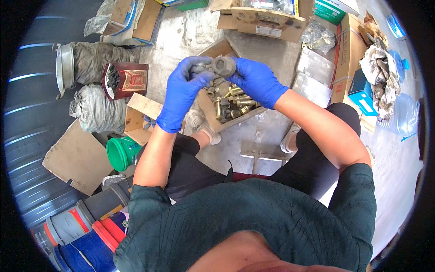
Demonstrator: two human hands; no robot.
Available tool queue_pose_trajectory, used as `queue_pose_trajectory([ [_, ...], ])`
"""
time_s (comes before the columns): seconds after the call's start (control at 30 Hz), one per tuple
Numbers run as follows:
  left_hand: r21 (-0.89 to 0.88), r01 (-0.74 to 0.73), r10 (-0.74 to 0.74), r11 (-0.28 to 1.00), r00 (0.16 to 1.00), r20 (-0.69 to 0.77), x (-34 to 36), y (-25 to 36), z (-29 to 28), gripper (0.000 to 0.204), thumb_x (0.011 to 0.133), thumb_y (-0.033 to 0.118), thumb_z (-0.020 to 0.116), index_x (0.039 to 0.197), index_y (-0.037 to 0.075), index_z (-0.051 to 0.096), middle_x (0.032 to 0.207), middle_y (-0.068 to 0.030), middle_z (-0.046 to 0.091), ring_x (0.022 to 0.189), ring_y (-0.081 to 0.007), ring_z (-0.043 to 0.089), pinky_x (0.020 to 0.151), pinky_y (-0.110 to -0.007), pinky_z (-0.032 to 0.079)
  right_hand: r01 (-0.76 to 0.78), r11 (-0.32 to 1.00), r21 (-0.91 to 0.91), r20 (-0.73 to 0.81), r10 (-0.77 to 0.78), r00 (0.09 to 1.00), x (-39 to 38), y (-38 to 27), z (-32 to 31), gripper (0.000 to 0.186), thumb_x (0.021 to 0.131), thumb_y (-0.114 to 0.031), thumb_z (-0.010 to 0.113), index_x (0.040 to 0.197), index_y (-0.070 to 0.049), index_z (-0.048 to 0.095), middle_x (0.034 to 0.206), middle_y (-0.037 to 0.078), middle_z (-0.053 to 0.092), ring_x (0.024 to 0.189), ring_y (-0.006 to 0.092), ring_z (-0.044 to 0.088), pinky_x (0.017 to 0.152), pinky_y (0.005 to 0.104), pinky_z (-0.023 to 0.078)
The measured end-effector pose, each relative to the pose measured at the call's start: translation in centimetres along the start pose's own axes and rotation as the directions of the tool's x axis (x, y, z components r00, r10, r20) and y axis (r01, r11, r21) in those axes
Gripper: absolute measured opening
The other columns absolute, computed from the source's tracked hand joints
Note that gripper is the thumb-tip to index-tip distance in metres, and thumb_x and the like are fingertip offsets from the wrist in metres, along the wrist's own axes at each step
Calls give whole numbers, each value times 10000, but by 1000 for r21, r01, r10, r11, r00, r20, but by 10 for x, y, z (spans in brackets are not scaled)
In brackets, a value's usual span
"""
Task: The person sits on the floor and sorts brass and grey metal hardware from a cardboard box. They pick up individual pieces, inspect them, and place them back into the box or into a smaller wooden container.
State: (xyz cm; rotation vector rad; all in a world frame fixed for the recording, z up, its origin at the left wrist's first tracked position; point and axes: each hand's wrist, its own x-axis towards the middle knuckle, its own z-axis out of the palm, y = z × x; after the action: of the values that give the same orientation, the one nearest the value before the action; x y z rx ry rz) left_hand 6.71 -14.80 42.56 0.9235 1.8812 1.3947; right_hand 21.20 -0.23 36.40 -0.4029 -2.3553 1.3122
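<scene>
Both hands wear blue gloves and are raised over a shallow cardboard box [208, 111] on the floor. My right hand [256, 79] is closed on a thick grey metal ring-shaped part, like a large nut [224, 66], with its round opening facing me. Close beside it, my left hand [186, 84] is closed, thumb and fingers pinched round a smaller grey metal piece [199, 68] whose kind is partly hidden. Inside the box lie several yellowish bolts [233, 102] and grey metal parts, some covered by my hands.
At the left stand a dark red box [131, 79], filled sacks [99, 109], a green bucket [120, 154] and lidded buckets [74, 222]. A large carton [267, 22] is at the back. Clear plastic cases [312, 79] and a water jug [403, 115] lie right. My knees flank the box.
</scene>
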Motion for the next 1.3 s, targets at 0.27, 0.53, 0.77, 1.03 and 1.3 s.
queue_pose_trajectory([
  [0.27, 111, 219, -224, 969, 974, 38, 3, 0, -11, 255, 883, 120, 745, 1097, 29, 639, 883, -20, 661, 756, -81, 608, 665, -233, 516, 131, 934, -331, 164, -80, 983, 9, -7, -7, 307, 900, -354, 673, 1033, -79, 648, 913, 177, 663, 860, 404, 646, 737, 495, 515],
  [0.53, -79, 78, -53, 994, 959, 278, 7, 13, -32, 298, 938, 74, 631, 1233, 32, 646, 1334, -122, 598, 1204, -145, 568, 982, -287, 469, 114, 940, -321, 227, -40, 973, 5, -7, -14, 364, 925, -422, 635, 1005, -67, 652, 907, 191, 665, 839, 409, 649, 722, 495, 518],
  [0.77, 159, 465, -486, 871, 861, 147, 12, 14, -25, 297, 955, 188, 660, 1201, 21, 650, 1244, -95, 645, 1115, -146, 614, 949, -274, 487, 115, 942, -317, 265, -29, 964, 6, -8, -15, 403, 928, -464, 605, 984, -72, 677, 905, 193, 692, 827, 407, 670, 721, 504, 533],
  [1.03, 70, 195, -203, 978, 971, 129, 14, 8, -31, 281, 940, 196, 678, 1184, 57, 682, 1098, -44, 684, 980, -126, 644, 833, -264, 516, 75, 957, -281, 270, 4, 963, 5, -9, -21, 402, 928, -452, 605, 990, -62, 681, 906, 202, 689, 838, 408, 667, 740, 500, 529],
  [1.3, -164, -63, 108, 984, 955, 276, 8, 7, -29, 257, 928, 153, 678, 1160, 42, 671, 1079, -65, 678, 998, -136, 644, 892, -274, 503, 7, 979, -204, 240, 44, 970, 2, -6, -24, 407, 900, -401, 696, 1120, -59, 674, 942, 213, 674, 866, 409, 652, 746, 446, 524],
])
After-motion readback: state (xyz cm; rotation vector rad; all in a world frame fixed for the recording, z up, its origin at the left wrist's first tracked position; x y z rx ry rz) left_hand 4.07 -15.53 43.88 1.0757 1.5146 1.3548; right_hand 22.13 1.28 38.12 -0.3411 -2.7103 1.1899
